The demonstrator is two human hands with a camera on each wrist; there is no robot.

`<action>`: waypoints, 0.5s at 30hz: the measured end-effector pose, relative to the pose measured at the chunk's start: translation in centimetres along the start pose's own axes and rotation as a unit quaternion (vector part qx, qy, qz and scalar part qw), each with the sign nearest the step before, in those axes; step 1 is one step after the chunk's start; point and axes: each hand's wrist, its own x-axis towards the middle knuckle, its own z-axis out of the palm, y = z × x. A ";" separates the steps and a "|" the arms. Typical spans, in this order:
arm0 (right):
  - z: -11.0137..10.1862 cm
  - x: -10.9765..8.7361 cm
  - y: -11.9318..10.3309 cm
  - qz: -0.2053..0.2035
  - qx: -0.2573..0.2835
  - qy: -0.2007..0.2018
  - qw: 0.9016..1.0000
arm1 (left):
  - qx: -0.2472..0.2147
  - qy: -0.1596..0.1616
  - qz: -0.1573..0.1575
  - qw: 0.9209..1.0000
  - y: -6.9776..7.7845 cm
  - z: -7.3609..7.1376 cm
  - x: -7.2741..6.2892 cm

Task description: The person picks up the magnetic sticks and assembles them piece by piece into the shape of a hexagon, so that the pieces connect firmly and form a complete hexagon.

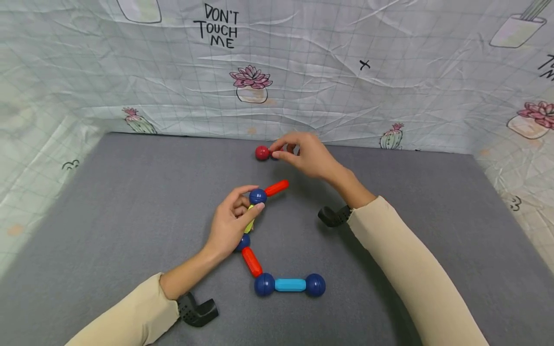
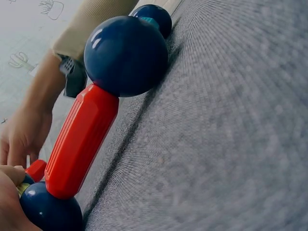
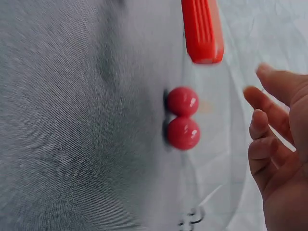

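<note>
In the head view my left hand point(image 1: 231, 221) pinches a blue ball point(image 1: 258, 196) between thumb and forefinger. From that ball a red rod point(image 1: 277, 188) juts to the upper right, and a yellow-green rod point(image 1: 249, 222), partly behind the thumb, leads to another blue ball point(image 1: 244, 242). The chain goes on through a red rod point(image 1: 252, 262), a blue ball point(image 1: 264, 284), a light blue rod point(image 1: 290, 285) and an end blue ball point(image 1: 315, 285). My right hand point(image 1: 305, 154) hovers by two touching red balls point(image 3: 183, 118); the right wrist view shows its loosely bent fingers apart from them.
A grey surface point(image 1: 143, 206) lies under everything. Behind it hangs a wrinkled cloth point(image 1: 303, 62) printed with plants, and more cloth stands at both sides. Each wrist wears a black device point(image 1: 196, 310).
</note>
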 end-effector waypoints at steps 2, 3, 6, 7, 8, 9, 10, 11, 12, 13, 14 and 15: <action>0.2 0.4 0.7 0.035 0.007 0.013 0.999 | -0.001 -0.001 0.003 1.000 0.0 0.0 0.0; 0.4 0.6 1.0 0.047 0.011 0.015 0.999 | 0.000 -0.001 0.004 1.000 -0.1 0.0 0.0; 1.4 0.9 2.0 0.067 0.005 0.006 0.998 | -0.001 0.002 0.009 1.000 -0.1 0.0 -0.1; 1.7 0.9 2.3 0.069 0.000 0.001 0.998 | -0.001 0.002 0.010 1.000 -0.1 0.0 -0.1; 2.0 0.9 2.6 0.073 -0.005 -0.005 0.997 | -0.002 0.002 0.010 1.000 -0.1 0.0 -0.1; 2.4 0.9 2.8 0.078 -0.010 -0.009 0.997 | -0.004 0.003 0.010 1.000 -0.1 0.0 -0.1; 2.6 0.9 3.0 0.082 -0.017 -0.013 0.996 | -0.004 0.004 0.010 1.000 -0.1 0.1 -0.2; 2.8 0.9 3.1 0.087 -0.021 -0.014 0.996 | -0.006 0.004 0.010 1.000 -0.1 0.1 -0.2; 3.0 0.9 3.3 0.092 -0.024 -0.015 0.995 | -0.008 0.004 0.010 1.000 -0.1 0.1 -0.2; 3.0 0.9 3.3 0.097 -0.027 -0.013 0.995 | -0.011 0.005 0.010 1.000 0.0 0.1 -0.2; 3.1 0.9 3.4 0.104 -0.030 -0.013 0.994 | -0.011 0.005 0.006 1.000 0.3 0.1 -0.2; 3.0 0.9 3.4 0.111 -0.032 -0.012 0.993 | -0.013 0.004 0.004 1.000 0.8 0.1 -0.3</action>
